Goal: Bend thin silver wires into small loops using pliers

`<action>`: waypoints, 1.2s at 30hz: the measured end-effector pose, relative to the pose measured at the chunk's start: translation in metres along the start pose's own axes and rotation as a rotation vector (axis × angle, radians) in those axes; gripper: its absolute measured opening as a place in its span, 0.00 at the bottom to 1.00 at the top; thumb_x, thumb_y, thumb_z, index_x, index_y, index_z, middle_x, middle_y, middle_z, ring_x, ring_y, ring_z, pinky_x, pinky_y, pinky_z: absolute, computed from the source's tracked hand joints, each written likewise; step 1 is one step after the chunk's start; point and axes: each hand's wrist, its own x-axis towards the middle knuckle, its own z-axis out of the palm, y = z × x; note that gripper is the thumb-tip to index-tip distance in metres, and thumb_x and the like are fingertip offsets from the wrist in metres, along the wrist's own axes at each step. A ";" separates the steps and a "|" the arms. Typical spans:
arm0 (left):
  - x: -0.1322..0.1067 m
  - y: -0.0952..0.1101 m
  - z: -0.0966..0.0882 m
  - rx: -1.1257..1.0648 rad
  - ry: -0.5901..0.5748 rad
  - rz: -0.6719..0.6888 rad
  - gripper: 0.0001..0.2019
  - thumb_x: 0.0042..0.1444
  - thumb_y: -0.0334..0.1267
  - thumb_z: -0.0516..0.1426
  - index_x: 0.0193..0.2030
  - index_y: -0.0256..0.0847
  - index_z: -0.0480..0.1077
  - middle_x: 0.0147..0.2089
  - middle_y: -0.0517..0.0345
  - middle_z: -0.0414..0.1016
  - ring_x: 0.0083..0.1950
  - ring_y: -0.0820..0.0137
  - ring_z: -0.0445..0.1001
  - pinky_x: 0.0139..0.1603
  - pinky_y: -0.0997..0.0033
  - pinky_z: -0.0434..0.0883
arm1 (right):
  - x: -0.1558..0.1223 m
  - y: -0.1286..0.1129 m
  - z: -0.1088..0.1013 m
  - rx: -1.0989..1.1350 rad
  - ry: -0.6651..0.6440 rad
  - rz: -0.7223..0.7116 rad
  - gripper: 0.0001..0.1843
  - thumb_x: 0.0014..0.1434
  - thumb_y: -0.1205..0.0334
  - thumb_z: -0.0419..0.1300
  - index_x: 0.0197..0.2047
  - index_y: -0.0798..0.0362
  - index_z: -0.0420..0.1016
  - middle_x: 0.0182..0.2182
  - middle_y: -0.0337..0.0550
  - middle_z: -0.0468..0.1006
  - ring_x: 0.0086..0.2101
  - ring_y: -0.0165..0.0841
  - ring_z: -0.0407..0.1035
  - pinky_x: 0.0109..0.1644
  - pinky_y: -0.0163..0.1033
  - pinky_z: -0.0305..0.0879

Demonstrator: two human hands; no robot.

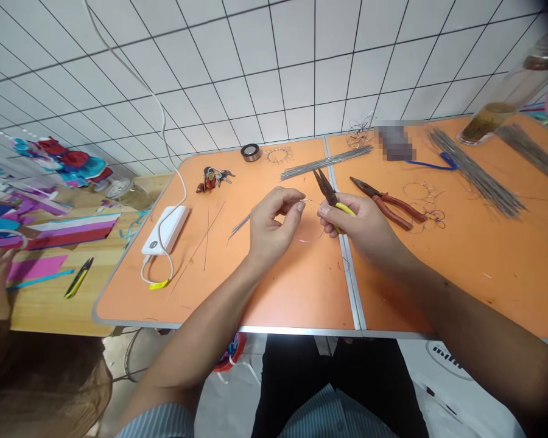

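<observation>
Two hands work apart: left hand (274, 224) pinching thin wire (307, 200) left of the table (301, 298) seam, right hand (364, 222) clamped around yellow-handled pliers (330, 194). Loose pinch could drop wire.

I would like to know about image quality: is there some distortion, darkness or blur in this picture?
Head view: the wall tiles look stretched and slanted toward the sides; head view: the upper right corner is dark, near the bottle; head view: pixelation hides the details of a dark object; head view: the pliers in the right hand look fairly clear.
</observation>
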 end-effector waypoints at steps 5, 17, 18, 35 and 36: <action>0.002 0.002 -0.002 0.133 -0.001 0.203 0.03 0.71 0.36 0.64 0.45 0.44 0.80 0.36 0.59 0.80 0.34 0.73 0.77 0.34 0.72 0.73 | 0.001 0.001 -0.002 0.031 -0.005 0.023 0.13 0.68 0.52 0.69 0.34 0.50 0.78 0.30 0.39 0.76 0.31 0.32 0.70 0.37 0.40 0.66; -0.001 0.011 0.001 0.109 0.045 -0.014 0.09 0.71 0.44 0.64 0.39 0.45 0.80 0.32 0.58 0.77 0.31 0.71 0.71 0.34 0.68 0.68 | 0.002 0.004 -0.002 0.066 -0.010 -0.057 0.20 0.71 0.41 0.67 0.38 0.50 0.80 0.35 0.42 0.79 0.34 0.34 0.72 0.39 0.41 0.70; -0.001 0.012 0.002 0.045 0.062 -0.093 0.10 0.70 0.46 0.65 0.39 0.45 0.80 0.32 0.59 0.77 0.30 0.71 0.71 0.32 0.69 0.68 | 0.002 0.005 -0.003 0.024 0.021 -0.081 0.22 0.71 0.38 0.66 0.39 0.49 0.81 0.36 0.43 0.79 0.35 0.34 0.73 0.41 0.42 0.71; 0.006 0.016 0.007 -0.305 0.190 -0.528 0.08 0.65 0.39 0.66 0.36 0.43 0.73 0.23 0.65 0.73 0.23 0.75 0.70 0.23 0.77 0.67 | 0.007 0.033 0.002 -0.973 0.148 -0.363 0.16 0.78 0.49 0.52 0.43 0.48 0.73 0.42 0.48 0.81 0.43 0.44 0.75 0.38 0.45 0.56; 0.006 0.017 0.008 -0.309 0.190 -0.529 0.08 0.65 0.38 0.66 0.36 0.43 0.73 0.23 0.65 0.73 0.23 0.76 0.70 0.24 0.77 0.67 | 0.007 0.034 0.002 -0.983 0.147 -0.367 0.16 0.79 0.49 0.52 0.44 0.48 0.73 0.42 0.48 0.81 0.43 0.43 0.75 0.38 0.45 0.56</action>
